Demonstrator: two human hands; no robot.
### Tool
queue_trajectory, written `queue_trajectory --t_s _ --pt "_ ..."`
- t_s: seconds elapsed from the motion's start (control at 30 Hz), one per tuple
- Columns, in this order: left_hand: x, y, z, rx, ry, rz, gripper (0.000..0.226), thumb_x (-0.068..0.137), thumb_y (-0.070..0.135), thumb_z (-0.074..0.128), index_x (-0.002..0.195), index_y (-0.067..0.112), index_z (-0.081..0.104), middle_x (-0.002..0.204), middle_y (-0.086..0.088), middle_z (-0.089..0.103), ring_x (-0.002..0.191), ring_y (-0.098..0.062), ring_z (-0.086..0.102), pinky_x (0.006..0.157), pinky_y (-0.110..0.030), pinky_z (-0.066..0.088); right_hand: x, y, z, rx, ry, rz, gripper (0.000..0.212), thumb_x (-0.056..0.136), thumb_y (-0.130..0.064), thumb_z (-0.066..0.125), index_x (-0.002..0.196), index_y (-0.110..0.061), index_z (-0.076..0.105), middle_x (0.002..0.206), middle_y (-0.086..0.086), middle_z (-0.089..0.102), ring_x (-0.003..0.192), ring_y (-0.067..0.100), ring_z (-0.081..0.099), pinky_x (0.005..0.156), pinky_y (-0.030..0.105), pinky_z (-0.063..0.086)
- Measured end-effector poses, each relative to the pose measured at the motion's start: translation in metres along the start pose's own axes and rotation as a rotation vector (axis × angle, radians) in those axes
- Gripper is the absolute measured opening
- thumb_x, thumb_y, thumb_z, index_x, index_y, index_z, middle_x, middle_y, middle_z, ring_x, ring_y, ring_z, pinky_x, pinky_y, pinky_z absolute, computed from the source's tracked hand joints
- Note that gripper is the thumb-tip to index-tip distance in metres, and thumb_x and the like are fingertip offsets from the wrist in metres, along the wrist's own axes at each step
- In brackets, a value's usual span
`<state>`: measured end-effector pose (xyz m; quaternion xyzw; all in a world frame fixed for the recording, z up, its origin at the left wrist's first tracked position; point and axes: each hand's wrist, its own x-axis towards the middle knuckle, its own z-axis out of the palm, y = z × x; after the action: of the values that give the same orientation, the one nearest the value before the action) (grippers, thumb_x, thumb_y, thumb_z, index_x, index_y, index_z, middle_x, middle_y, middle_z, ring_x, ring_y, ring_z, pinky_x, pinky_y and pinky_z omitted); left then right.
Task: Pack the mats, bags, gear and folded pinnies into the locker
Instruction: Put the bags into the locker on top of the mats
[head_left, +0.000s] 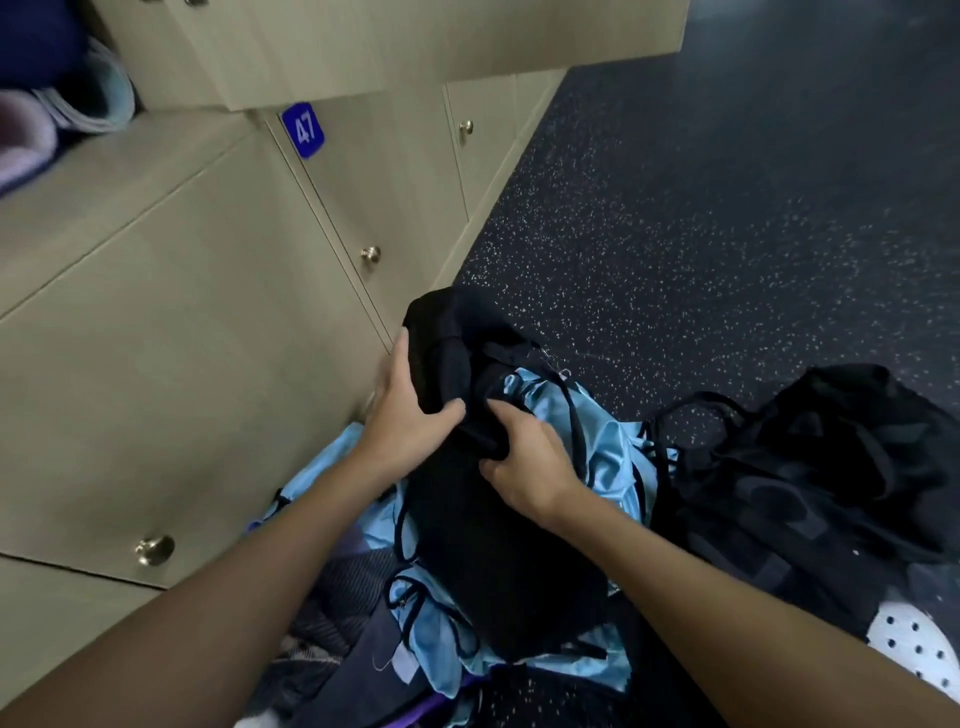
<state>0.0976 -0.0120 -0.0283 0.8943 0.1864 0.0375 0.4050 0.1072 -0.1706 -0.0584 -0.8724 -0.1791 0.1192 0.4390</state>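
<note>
Black fabric piece (457, 338): matte, bunched, centre frame, just beside the locker doors (171, 322). Left hand (410, 421) grips its left edge, thumb clamped over a fold. Right hand (530, 462) has its fingers curled, pinching the same fold from the right. Underneath is shiny light-blue fabric (608, 441) with black cords, piece count unclear. One black strappy heap (810, 467) at right on the speckled floor (727, 208). Two rolled mats (98, 88) upper left. Three knobs (371, 254), one "47" plate (303, 130).

Beige locker doors (156, 338) with brass knobs (370, 254); blue plate (303, 130) numbered 47; dark speckled floor (727, 208)
</note>
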Motion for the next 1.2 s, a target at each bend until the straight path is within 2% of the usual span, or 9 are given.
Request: queue_trajectory --t_s 0.23,0.4,0.5,0.6,0.7,0.83,0.97,1.07,1.2 --pt "-0.023 0.054 -0.075 0.445 0.016 0.523 0.090 0.087 0.045 0.065 0.153 0.051 0.005 0.166 0.007 -0.011 0.154 -0.018 -0.004 0.121 -0.043 0.006 -0.015 -0.057 -0.074 -0.562 0.027 -0.369 0.063 0.088 -0.010 0.053 0.146 -0.028 0.039 0.132 -0.002 0.062 0.119 0.022 0.054 0.097 0.035 0.033" --pt "-0.038 0.053 -0.104 0.730 -0.055 0.882 0.076 0.080 0.057 0.050 0.152 0.037 0.034 0.167 -0.002 0.005 0.154 -0.022 -0.005 0.121 -0.056 0.003 -0.040 -0.083 -0.068 -0.757 0.030 -0.586 0.048 0.086 -0.013 0.056 0.130 -0.029 0.048 0.112 -0.005 0.064 0.104 0.024 0.056 0.085 0.037 0.031" --pt "-0.039 0.041 -0.110 0.939 -0.128 1.012 0.087 0.079 0.079 0.048 0.152 0.033 0.036 0.166 -0.004 0.014 0.154 -0.024 0.001 0.120 -0.059 0.002 -0.042 -0.071 -0.047 -0.773 -0.098 -0.542 0.052 0.088 -0.014 0.055 0.136 -0.032 0.046 0.121 -0.002 0.063 0.114 0.027 0.052 0.094 0.041 0.034" --pt "-0.045 0.012 -0.096 1.233 -0.426 0.925 0.103 0.074 0.087 0.045 0.158 0.033 0.016 0.163 0.006 0.027 0.154 -0.018 0.006 0.120 -0.056 -0.006 -0.047 -0.038 -0.024 -0.670 -0.285 -0.356 0.065 0.089 -0.011 0.053 0.146 -0.035 0.035 0.138 0.003 0.057 0.126 0.028 0.051 0.101 0.042 0.038" --pt "-0.056 -0.023 -0.062 1.425 -0.669 0.720 0.105 0.081 0.066 0.061 0.157 0.037 -0.005 0.152 0.004 0.038 0.151 -0.021 0.015 0.120 -0.055 -0.009 -0.070 -0.004 -0.005 -0.420 -0.439 -0.134 0.073 0.091 -0.014 0.056 0.153 -0.030 0.022 0.139 0.009 0.054 0.125 0.032 0.051 0.099 0.042 0.044" --pt "-0.068 -0.034 -0.021 1.405 -0.605 0.702 0.085 0.095 0.061 0.046 0.154 0.044 -0.013 0.134 -0.005 0.052 0.123 -0.031 0.045 0.109 -0.051 0.021 -0.098 0.032 0.011 -0.514 -0.346 0.004 0.067 0.090 -0.042 0.062 0.145 -0.019 0.032 0.137 0.008 0.049 0.130 0.030 0.041 0.105 0.041 0.030" --pt "-0.067 -0.036 -0.006 1.353 -0.629 0.602 0.087 0.094 0.062 0.047 0.151 0.049 -0.017 0.125 -0.006 0.062 0.111 -0.030 0.057 0.095 -0.046 0.034 -0.109 0.060 0.011 -0.434 -0.235 0.292 0.108 0.072 -0.068 0.069 0.153 -0.026 0.011 0.161 0.014 0.002 0.150 0.032 -0.002 0.118 0.053 0.008" --pt "-0.064 -0.031 0.001 1.353 -0.695 0.568 0.081 0.094 0.059 0.051 0.154 0.048 -0.003 0.132 -0.008 0.054 0.114 -0.031 0.059 0.087 -0.040 0.043 -0.119 0.078 0.009 -0.231 -0.279 0.507 0.133 0.065 -0.068 0.077 0.155 -0.028 -0.013 0.163 0.017 -0.011 0.151 0.034 -0.002 0.119 0.056 0.011" --pt "-0.062 -0.026 0.004 1.379 -0.718 0.572 0.064 0.093 0.053 0.056 0.149 0.038 0.029 0.149 -0.012 0.024 0.130 -0.033 0.038 0.090 -0.045 0.045 -0.122 0.087 0.012 -0.146 -0.257 0.588 0.141 0.064 -0.068 0.079 0.152 -0.026 -0.023 0.163 0.014 0.005 0.149 0.036 0.014 0.118 0.056 0.015"
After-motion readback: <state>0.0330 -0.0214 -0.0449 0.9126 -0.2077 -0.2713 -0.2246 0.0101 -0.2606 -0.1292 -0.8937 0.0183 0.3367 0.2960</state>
